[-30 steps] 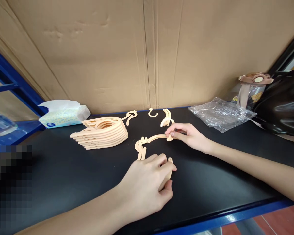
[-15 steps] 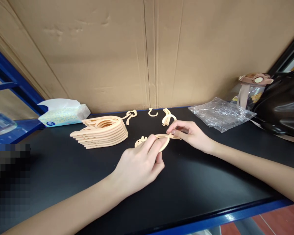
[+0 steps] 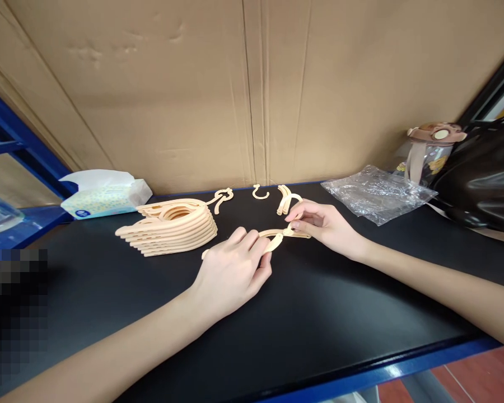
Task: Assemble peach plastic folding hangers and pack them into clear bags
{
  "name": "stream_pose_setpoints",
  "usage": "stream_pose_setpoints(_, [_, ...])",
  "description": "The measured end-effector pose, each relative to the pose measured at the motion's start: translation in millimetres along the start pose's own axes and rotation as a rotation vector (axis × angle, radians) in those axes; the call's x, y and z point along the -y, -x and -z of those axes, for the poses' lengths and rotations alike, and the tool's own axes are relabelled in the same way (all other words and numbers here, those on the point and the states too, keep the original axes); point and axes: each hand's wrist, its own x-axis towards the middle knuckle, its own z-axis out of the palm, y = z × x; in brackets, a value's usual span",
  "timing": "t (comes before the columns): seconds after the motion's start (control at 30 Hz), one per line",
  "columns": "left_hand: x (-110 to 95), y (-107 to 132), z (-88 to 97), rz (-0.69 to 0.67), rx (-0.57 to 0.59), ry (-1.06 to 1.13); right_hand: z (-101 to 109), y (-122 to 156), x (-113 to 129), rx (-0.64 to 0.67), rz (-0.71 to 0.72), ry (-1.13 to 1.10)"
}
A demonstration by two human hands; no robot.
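A cream plastic folding hanger (image 3: 274,243) lies between my hands, low over the black tabletop. My left hand (image 3: 234,267) is closed around one arm of it and hides much of that side. At the hanger's middle joint, my right hand (image 3: 321,225) pinches the small hanger hook (image 3: 293,224) between thumb and fingers. Left of my hands sits a neat stack of cream hangers (image 3: 174,238). Behind them are a loose hook (image 3: 260,194) and a few curved cream pieces (image 3: 284,200).
A tissue pack (image 3: 105,196) stands at the back left. Crumpled clear plastic (image 3: 378,193) lies at the back right, before a drinking bottle (image 3: 434,151) and a black shiny bag (image 3: 483,179). Cardboard (image 3: 172,95) rises behind the black table (image 3: 319,324).
My left hand has shifted a little left and down, turning its hanger arm outward from the middle joint. My right hand keeps its pinch in nearly the same place.
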Motion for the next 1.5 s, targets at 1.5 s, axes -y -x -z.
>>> stream_pose_setpoints(1.5, [8.0,-0.2,-4.7,-0.203,-0.063,0.104,11.4,-0.6,16.5,0.226,-0.211,-0.152])
